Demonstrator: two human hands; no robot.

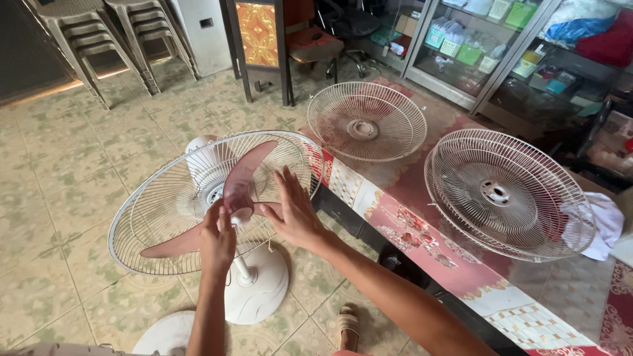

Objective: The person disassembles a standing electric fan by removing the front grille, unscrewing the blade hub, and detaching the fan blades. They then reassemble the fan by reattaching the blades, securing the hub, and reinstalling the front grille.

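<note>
We have the left hand (217, 240) closed around the hub of the pink fan blade (239, 188), fingers curled on it. Right hand (293, 214) sits just right of the hub, palm flat, fingers spread and pointing up, touching the rear wire guard (151, 217). Blade sits inside that guard on the white stand fan (254, 283), directly under both hands on the tiled floor. Right of the right hand: a table (422, 231) with two loose wire guards (366, 120) (508, 194), well apart from us. A white cloth (603, 224) lies beside the nearer one.

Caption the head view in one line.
Both hands, left hand and right hand, at pink fan blade; two grilles on table.
</note>
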